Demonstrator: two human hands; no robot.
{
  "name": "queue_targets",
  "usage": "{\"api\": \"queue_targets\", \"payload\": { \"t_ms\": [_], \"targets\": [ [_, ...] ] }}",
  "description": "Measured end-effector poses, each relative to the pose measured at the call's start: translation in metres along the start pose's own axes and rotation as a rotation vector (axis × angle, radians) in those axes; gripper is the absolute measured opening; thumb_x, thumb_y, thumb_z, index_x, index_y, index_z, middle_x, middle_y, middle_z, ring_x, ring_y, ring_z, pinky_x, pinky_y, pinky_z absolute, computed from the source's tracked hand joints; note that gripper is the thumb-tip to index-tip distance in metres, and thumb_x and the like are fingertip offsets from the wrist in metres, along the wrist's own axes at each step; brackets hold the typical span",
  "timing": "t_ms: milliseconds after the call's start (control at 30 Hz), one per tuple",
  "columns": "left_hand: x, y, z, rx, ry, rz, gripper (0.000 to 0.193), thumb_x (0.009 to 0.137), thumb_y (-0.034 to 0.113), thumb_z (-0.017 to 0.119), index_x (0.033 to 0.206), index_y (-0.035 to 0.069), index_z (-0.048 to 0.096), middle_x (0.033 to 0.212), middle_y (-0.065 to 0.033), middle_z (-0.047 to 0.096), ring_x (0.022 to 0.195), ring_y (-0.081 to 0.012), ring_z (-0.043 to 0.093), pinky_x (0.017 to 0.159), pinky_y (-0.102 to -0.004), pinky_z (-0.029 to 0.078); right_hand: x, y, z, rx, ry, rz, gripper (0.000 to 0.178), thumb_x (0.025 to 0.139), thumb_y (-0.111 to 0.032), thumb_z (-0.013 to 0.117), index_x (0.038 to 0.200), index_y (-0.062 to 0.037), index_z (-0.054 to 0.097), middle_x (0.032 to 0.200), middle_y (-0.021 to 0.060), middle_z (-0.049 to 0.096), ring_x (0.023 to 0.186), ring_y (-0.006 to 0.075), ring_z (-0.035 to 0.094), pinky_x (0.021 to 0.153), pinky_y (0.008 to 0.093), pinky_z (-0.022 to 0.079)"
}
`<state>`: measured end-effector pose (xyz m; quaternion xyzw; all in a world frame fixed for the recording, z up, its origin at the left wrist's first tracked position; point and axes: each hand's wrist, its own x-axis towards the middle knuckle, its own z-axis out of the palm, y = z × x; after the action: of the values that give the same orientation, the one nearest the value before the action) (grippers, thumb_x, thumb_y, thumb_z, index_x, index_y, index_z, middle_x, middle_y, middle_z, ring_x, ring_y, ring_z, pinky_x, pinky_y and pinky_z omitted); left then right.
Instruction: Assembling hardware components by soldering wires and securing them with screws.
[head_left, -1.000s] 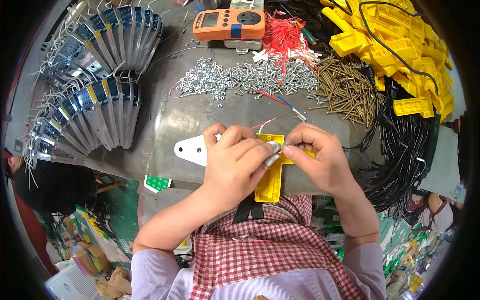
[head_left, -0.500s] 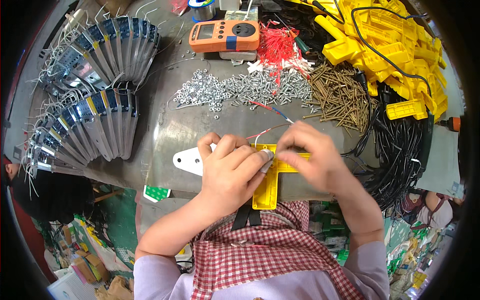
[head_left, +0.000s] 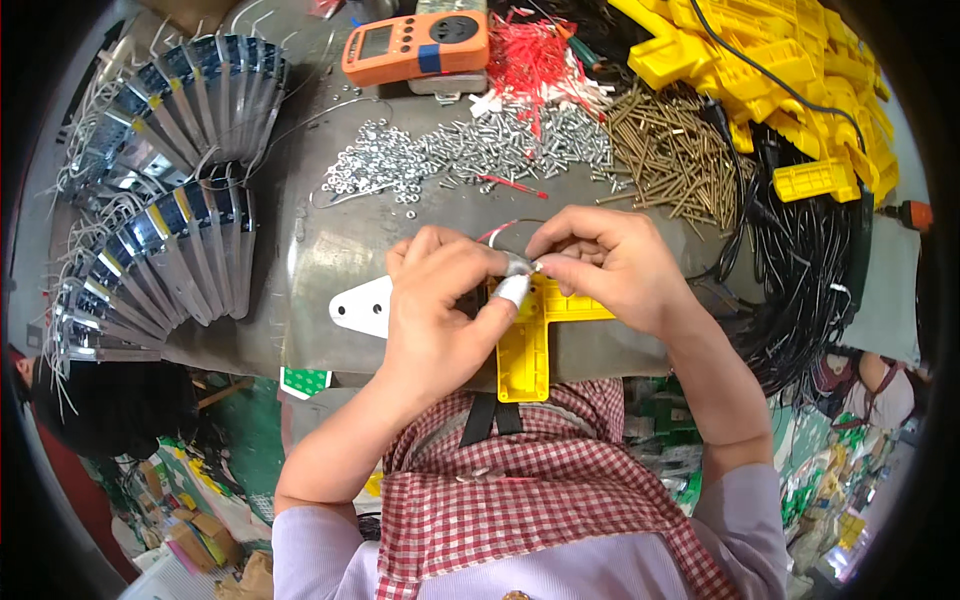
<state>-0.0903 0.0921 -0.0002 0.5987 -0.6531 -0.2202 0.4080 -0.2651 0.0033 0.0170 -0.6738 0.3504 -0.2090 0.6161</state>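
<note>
My left hand (head_left: 440, 300) is closed in a pinch, its thumb and a fingertip wrapped in white covers. Facing it, my right hand (head_left: 620, 265) pinches a tiny white piece (head_left: 538, 267) whose kind I cannot make out. The fingertips of both hands meet there, above a yellow T-shaped plastic housing (head_left: 522, 360) lying open side up at the table's near edge. Thin red and white wires (head_left: 494, 236) rise beside the fingertips; where they end is hidden. A white tapered plate with holes (head_left: 360, 308) sticks out from under my left hand.
Metal strips with white wires (head_left: 200, 250) fan out at left. Beyond my hands lie nuts (head_left: 375, 165), silver screws (head_left: 520, 150), brass-coloured screws (head_left: 680, 155) and red-and-white wire pieces (head_left: 535, 60). An orange meter (head_left: 415, 45) stands behind. Yellow housings (head_left: 780, 70) and black cables (head_left: 790, 270) crowd the right.
My right hand has come in from over the housing's right arm to meet the left fingertips in a pinch. My left hand has tilted, its thumb now showing. The whole view has shifted slightly.
</note>
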Motion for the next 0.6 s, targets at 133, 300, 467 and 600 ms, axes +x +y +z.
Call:
{"api": "queue_targets", "payload": {
  "t_ms": [133, 300, 467, 600],
  "targets": [
    [-0.0001, -0.0006, 0.0009, 0.002, 0.021, -0.009, 0.015, 0.067, 0.011, 0.068, 0.081, 0.008, 0.064, 0.078, -0.0021, 0.061, 0.084, -0.0211, 0.054, 0.081, -0.0342, 0.033, -0.0059, -0.0042, -0.0031, 0.097, -0.071, 0.159, 0.014, 0.084, 0.002, 0.062, 0.098, 0.0045, 0.061, 0.088, 0.0031, 0.064, 0.078, 0.0052, 0.059, 0.067, 0.0194, 0.049],
    [0.001, 0.0038, -0.0006, 0.071, 0.023, 0.017, 0.015, 0.065, 0.006, 0.067, 0.079, 0.003, 0.062, 0.078, -0.0047, 0.058, 0.081, -0.0197, 0.052, 0.078, -0.0322, 0.036, -0.0087, -0.0028, -0.0012, 0.081, -0.007, 0.058, 0.01, 0.084, -0.003, 0.065, 0.092, 0.0036, 0.064, 0.078, 0.0024, 0.065, 0.07, 0.0044, 0.059, 0.063, 0.0208, 0.049],
    [-0.0009, 0.004, 0.0003, 0.053, 0.022, -0.006, 0.016, 0.065, 0.01, 0.068, 0.079, 0.006, 0.063, 0.078, -0.0035, 0.061, 0.086, -0.023, 0.054, 0.082, -0.0351, 0.034, -0.0102, 0.0012, 0.0011, 0.15, 0.001, 0.024, 0.012, 0.084, -0.005, 0.066, 0.092, 0.0035, 0.065, 0.077, 0.0026, 0.065, 0.07, 0.0044, 0.058, 0.061, 0.0208, 0.048],
    [-0.003, 0.0022, 0.0004, 0.075, 0.013, 0.021, 0.019, 0.063, 0.009, 0.069, 0.081, 0.007, 0.063, 0.082, -0.0023, 0.062, 0.087, -0.0224, 0.054, 0.083, -0.037, 0.033, -0.0085, 0.0045, -0.0016, 0.086, -0.034, 0.052, 0.013, 0.084, -0.008, 0.066, 0.092, 0.0031, 0.065, 0.077, 0.0022, 0.065, 0.069, 0.0054, 0.057, 0.063, 0.0215, 0.049]
  ]
}}
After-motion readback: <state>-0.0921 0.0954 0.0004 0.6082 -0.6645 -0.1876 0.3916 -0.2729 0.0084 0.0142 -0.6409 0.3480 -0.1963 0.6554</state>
